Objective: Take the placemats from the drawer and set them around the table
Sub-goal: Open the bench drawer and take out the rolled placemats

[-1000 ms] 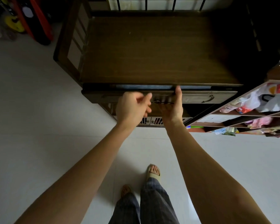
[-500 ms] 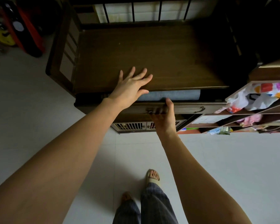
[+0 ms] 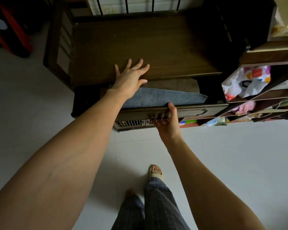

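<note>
The drawer (image 3: 189, 112) of a dark wooden cabinet (image 3: 140, 47) stands pulled out, and the right hand (image 3: 166, 122) grips its front panel near the middle: the thumb is hooked over the top edge while the other fingers curl under and around the metal handle (image 3: 152, 117), closed tight on it. The left hand (image 3: 131, 77) reaches forward over the open drawer with fingers spread wide and flat, holding nothing; its fingertips lie at the front edge of the cabinet top, though whether they press on the wood cannot be told. Inside the drawer lie the placemats: a blue woven one (image 3: 161, 97) on top, nearest the drawer front, and a brownish-grey one (image 3: 171, 85) beneath and behind it, partly tucked under the cabinet top (the left wrist hides the blue mat's left end). A second handle (image 3: 202, 112) sits further right on the drawer front. To the right, open shelves (image 3: 264, 97) hold plastic bags (image 3: 246, 82) and other small items too cluttered to make out. Below, on the pale tiled floor (image 3: 231, 155), are the person's feet, one in a light slipper (image 3: 155, 171), with checked trouser legs (image 3: 156, 205).
</note>
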